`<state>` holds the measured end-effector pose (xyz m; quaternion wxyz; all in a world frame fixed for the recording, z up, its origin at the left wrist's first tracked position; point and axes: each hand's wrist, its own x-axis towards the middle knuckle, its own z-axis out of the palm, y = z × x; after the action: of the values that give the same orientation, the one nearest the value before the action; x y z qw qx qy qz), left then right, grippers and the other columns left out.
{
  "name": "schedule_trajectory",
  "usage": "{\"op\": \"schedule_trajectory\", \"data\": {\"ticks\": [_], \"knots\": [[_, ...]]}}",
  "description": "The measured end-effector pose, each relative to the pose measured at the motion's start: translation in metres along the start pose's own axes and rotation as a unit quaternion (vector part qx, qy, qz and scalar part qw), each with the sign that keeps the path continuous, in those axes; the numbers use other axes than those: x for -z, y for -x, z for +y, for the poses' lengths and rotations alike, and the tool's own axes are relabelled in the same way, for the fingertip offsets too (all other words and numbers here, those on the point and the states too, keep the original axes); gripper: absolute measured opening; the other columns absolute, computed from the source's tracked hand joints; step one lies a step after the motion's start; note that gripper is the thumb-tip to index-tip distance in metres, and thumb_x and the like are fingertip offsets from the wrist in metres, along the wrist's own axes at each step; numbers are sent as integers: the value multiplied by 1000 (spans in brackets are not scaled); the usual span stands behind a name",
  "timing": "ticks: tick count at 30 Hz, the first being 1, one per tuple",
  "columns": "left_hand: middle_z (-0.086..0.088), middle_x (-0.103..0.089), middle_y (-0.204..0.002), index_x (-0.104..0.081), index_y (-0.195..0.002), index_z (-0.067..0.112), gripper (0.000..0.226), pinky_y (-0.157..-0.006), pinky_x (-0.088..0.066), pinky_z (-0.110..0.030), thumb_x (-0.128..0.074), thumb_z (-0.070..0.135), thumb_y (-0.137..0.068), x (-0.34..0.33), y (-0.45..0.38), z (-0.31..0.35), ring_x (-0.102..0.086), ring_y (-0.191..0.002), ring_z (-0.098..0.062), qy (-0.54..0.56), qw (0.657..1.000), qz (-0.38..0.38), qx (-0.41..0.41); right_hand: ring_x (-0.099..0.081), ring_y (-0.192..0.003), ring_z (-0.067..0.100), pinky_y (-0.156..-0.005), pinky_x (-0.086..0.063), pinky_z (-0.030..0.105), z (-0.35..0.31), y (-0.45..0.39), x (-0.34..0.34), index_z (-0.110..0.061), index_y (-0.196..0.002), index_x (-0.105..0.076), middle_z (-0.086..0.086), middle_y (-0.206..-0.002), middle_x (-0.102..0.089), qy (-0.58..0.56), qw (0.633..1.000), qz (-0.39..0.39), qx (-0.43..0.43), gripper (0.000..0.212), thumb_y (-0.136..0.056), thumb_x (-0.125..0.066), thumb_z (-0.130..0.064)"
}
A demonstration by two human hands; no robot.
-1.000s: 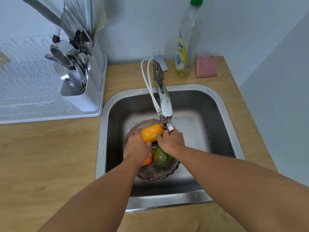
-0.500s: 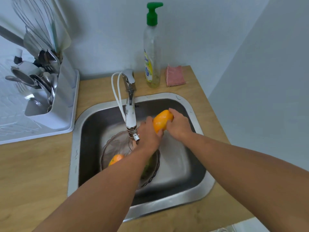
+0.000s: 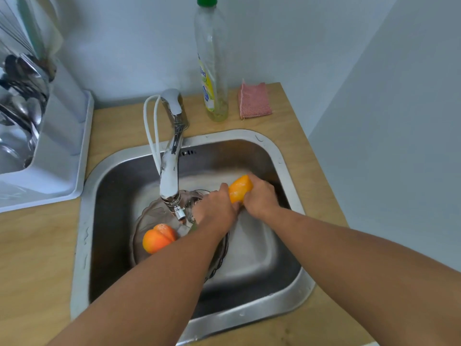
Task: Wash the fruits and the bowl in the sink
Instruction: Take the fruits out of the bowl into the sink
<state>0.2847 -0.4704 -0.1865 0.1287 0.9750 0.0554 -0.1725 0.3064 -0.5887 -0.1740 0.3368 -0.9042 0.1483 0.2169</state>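
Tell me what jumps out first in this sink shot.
Both hands, left hand and right hand, hold a yellow-orange fruit over the sink, right of the faucet. A round orange fruit sits in the glass bowl below the spout.

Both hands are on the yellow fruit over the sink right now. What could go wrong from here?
The yellow fruit is gripped between the left hand and right hand, away from the glass bowl; if wet, it could slip and drop into the steel sink. The left forearm crosses right over the bowl, so pulling back could knock it or the orange fruit inside. The faucet spout sits near the left hand, so a bump is possible.
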Motion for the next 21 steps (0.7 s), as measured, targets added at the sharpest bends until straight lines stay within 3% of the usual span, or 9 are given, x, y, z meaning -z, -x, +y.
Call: {"op": "schedule_trajectory", "data": {"ticks": [5,8,11,13,15,18,20,21], "knots": [[-11,-67,-117,-49,-123,17,47,-71,-43,-40,-56,54,-95,3,7,3,-65,-109,-35,22,1000,-4,14,-50,-136,38,-111,-46,46,6,7,3,-28,-161,-27,18,-152,-49,-1,1000,-13,13,75,-95,-57,-9],[-7,-62,-123,-50,-127,17,48,-83,-49,-44,-56,50,-93,9,23,-7,-61,-113,-32,70,997,36,-17,-51,-134,38,-108,-46,48,4,19,5,-23,-156,-35,16,-148,-51,22,999,25,38,64,-97,-56,-14],[-6,-61,-125,-54,-129,19,58,-90,-49,-44,-39,56,-87,17,43,-40,-57,-115,-33,55,994,90,0,-55,-127,38,-104,-49,49,-6,30,2,-20,-148,-46,15,-143,-54,31,996,55,70,50,-98,-55,-19],[-7,-60,-131,-54,-132,18,63,-95,-48,-44,-33,59,-89,23,57,-69,-54,-118,-31,15,995,97,28,-56,-127,35,-105,-49,46,-18,38,-5,-19,-144,-51,12,-142,-57,11,996,39,82,47,-98,-57,-18],[-8,-57,-137,-50,-135,14,61,-105,-47,-44,-42,56,-92,27,70,-99,-50,-126,-28,16,994,95,47,-58,-126,31,-103,-48,39,-31,47,-17,-16,-141,-55,10,-138,-62,-5,995,13,103,44,-97,-59,-16],[-7,-47,-147,-39,-144,17,65,-104,-49,-44,-54,51,-90,28,89,-136,-46,-132,-27,76,992,63,84,-65,-108,28,-86,-52,33,-54,61,-42,-16,-124,-64,8,-117,-72,-21,991,-51,124,29,-95,-64,-18],[-7,-48,-145,-36,-145,20,67,-101,-50,-44,-60,49,-90,24,98,-151,-49,-129,-27,126,986,25,108,-67,-93,30,-74,-56,36,-65,72,-61,-22,-105,-66,3,-97,-71,-28,988,-104,113,14,-92,-62,-22],[-7,-53,-138,-38,-143,21,64,-98,-52,-42,-61,49,-90,20,100,-155,-54,-123,-26,132,985,14,112,-68,-93,32,-78,-60,42,-69,77,-70,-23,-103,-67,3,-97,-71,-34,987,-122,101,15,-90,-60,-22]]}}
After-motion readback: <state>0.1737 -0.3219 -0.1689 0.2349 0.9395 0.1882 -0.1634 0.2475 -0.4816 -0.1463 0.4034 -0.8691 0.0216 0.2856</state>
